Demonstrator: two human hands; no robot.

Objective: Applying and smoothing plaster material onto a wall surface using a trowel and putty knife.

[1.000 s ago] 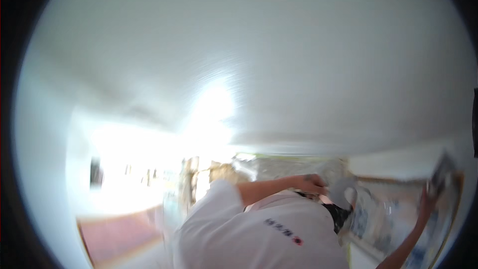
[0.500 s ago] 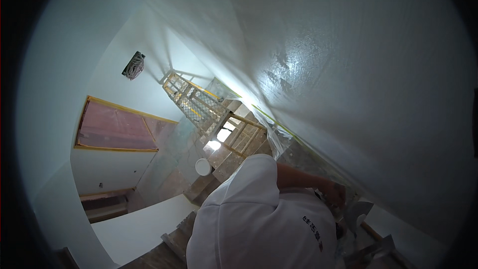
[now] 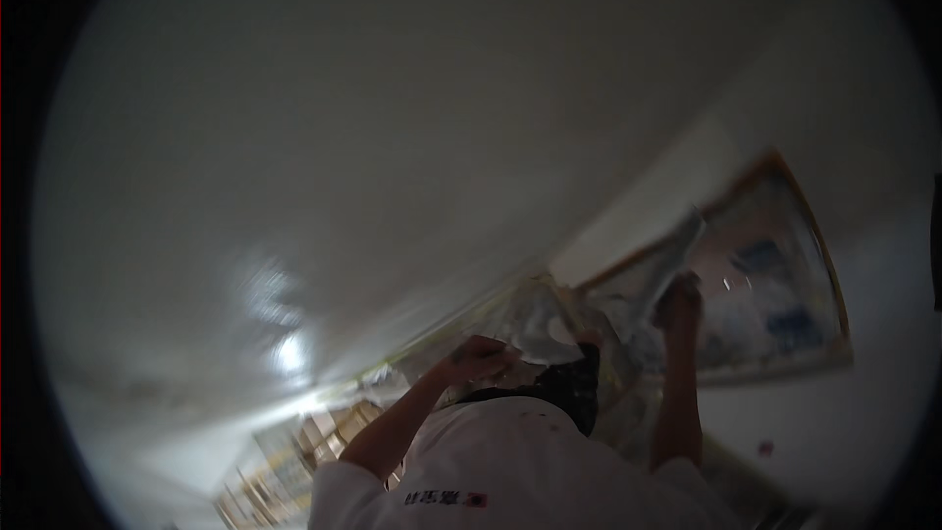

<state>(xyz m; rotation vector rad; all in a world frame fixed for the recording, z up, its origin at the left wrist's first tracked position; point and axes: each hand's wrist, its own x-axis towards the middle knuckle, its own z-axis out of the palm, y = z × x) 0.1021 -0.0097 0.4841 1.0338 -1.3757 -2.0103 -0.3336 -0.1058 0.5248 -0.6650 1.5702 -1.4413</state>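
Head view, crumpled translucent plastic sheet [image 3: 628, 285], blurred, raised hand [image 3: 679, 296] touching

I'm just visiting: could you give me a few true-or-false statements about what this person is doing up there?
1. A person in a white T-shirt has both arms raised. True.
2. The T-shirt is bright red. False: it is white.
3. One raised hand reaches the crinkled translucent plastic sheet beside a yellow-edged frame. True.
4. The large surface overhead is dark blue. False: it is pale and whitish.
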